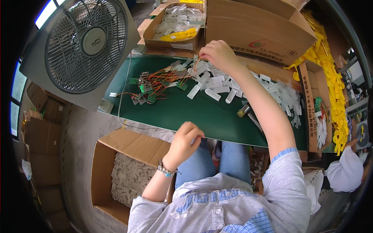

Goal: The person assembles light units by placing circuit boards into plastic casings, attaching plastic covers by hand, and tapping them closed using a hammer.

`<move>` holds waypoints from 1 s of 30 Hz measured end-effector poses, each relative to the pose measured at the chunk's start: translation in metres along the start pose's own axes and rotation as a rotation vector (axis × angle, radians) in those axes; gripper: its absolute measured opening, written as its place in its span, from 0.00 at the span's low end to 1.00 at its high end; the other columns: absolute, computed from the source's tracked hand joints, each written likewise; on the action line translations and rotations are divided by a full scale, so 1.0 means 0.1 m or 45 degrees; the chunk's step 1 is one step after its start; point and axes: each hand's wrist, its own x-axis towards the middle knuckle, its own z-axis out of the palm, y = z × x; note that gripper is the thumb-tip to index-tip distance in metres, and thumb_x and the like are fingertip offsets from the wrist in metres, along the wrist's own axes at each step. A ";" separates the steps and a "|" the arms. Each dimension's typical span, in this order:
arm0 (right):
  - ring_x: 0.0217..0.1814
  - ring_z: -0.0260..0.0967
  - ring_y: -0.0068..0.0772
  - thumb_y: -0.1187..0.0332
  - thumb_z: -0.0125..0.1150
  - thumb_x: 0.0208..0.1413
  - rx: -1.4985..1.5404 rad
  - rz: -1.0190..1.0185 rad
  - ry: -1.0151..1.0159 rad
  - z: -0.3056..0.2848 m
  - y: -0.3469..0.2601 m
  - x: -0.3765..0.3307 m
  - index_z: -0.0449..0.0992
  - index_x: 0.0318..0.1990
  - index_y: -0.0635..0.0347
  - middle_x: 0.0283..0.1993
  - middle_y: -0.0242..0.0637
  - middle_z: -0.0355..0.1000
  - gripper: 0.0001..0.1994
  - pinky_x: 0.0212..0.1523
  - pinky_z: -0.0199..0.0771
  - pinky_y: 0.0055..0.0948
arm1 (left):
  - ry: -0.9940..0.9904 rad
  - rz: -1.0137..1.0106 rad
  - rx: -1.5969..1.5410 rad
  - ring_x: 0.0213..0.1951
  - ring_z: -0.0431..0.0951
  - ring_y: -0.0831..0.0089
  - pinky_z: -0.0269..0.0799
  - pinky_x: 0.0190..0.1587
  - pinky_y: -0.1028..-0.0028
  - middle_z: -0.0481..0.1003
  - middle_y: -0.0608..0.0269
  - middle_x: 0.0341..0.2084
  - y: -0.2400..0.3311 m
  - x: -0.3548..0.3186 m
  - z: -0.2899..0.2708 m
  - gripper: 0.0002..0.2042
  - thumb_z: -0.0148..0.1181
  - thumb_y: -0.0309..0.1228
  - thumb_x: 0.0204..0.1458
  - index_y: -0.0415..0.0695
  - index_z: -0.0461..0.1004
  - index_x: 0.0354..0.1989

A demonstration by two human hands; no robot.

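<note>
My right hand [220,55] reaches across to the far side of the green table [182,112]. Its fingertips are pinched on thin orange wires [196,64], which hang down toward the heap of wired circuit boards [147,87]. Beneath and beside that hand lie many loose, clear plastic casings [213,94]. Close to the table's front edge, above my lap, my left hand [185,140] is closed with its fingers curled in. What it holds, if anything, is hidden by the fingers.
A large box fan [91,46] stands at the left. A hammer [244,111] lies near the right forearm. Cardboard boxes [248,29] line the back, one [319,116] at the right. An open carton [130,143] of pale pieces sits below left. Yellow strips [330,77] pile at right.
</note>
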 end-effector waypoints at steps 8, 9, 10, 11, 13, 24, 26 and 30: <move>0.43 0.71 0.29 0.70 0.63 0.46 0.044 -0.221 0.121 -0.34 -0.34 0.04 0.78 0.29 0.49 0.33 0.25 0.71 0.03 0.49 0.67 0.34 | 0.416 0.005 0.072 0.47 0.75 0.65 0.71 0.49 0.68 0.76 0.56 0.43 -0.28 1.43 -0.28 0.20 0.64 0.25 0.52 0.36 0.69 0.53; 0.43 0.71 0.28 0.71 0.63 0.46 0.085 -0.245 0.138 -0.35 -0.37 0.05 0.77 0.29 0.49 0.33 0.25 0.71 0.03 0.49 0.67 0.33 | 0.254 -0.122 -0.193 0.45 0.76 0.69 0.71 0.48 0.70 0.77 0.58 0.39 -0.33 1.56 -0.33 0.19 0.62 0.27 0.55 0.36 0.70 0.54; 0.43 0.71 0.28 0.71 0.63 0.46 0.093 -0.253 0.142 -0.34 -0.39 0.08 0.77 0.29 0.49 0.33 0.25 0.71 0.03 0.49 0.67 0.33 | 0.203 -0.041 -0.173 0.28 0.75 0.77 0.72 0.36 0.75 0.78 0.59 0.28 -0.47 1.65 -0.37 0.14 0.60 0.28 0.57 0.34 0.73 0.49; 0.43 0.71 0.30 0.70 0.63 0.46 0.115 -0.244 0.179 -0.33 -0.36 0.08 0.78 0.30 0.50 0.34 0.26 0.72 0.03 0.48 0.68 0.35 | 0.198 -0.037 -0.175 0.28 0.75 0.77 0.72 0.36 0.75 0.78 0.59 0.28 -0.52 1.74 -0.40 0.14 0.60 0.28 0.57 0.34 0.73 0.49; 0.44 0.71 0.32 0.70 0.64 0.47 0.134 -0.230 0.220 -0.31 -0.28 0.05 0.78 0.31 0.50 0.34 0.27 0.72 0.03 0.48 0.68 0.36 | -0.067 -0.256 -0.272 0.29 0.73 0.80 0.72 0.36 0.78 0.77 0.65 0.26 -0.59 1.85 -0.46 0.11 0.56 0.30 0.61 0.35 0.76 0.45; 0.44 0.70 0.42 0.69 0.61 0.51 0.024 0.482 -0.057 0.35 0.00 -0.63 0.74 0.32 0.56 0.37 0.36 0.73 0.04 0.44 0.70 0.39 | 0.732 -0.274 -1.304 0.25 0.61 0.88 0.55 0.25 0.87 0.71 0.74 0.28 -0.71 1.95 -1.00 0.12 0.54 0.33 0.64 0.36 0.75 0.45; 0.43 0.70 0.44 0.69 0.61 0.52 0.049 0.456 0.070 0.32 0.01 -0.61 0.72 0.32 0.58 0.37 0.38 0.73 0.05 0.44 0.70 0.41 | 0.848 -0.209 -1.095 0.24 0.60 0.88 0.54 0.25 0.87 0.72 0.73 0.29 -0.62 1.92 -1.06 0.12 0.55 0.33 0.63 0.36 0.75 0.45; 0.40 0.71 0.48 0.71 0.60 0.53 0.152 0.485 0.240 0.06 -0.25 -0.64 0.70 0.33 0.60 0.34 0.42 0.72 0.05 0.41 0.70 0.44 | 0.858 -0.054 -0.539 0.30 0.68 0.86 0.63 0.33 0.85 0.76 0.69 0.31 -0.58 1.59 -0.92 0.10 0.57 0.30 0.61 0.35 0.77 0.43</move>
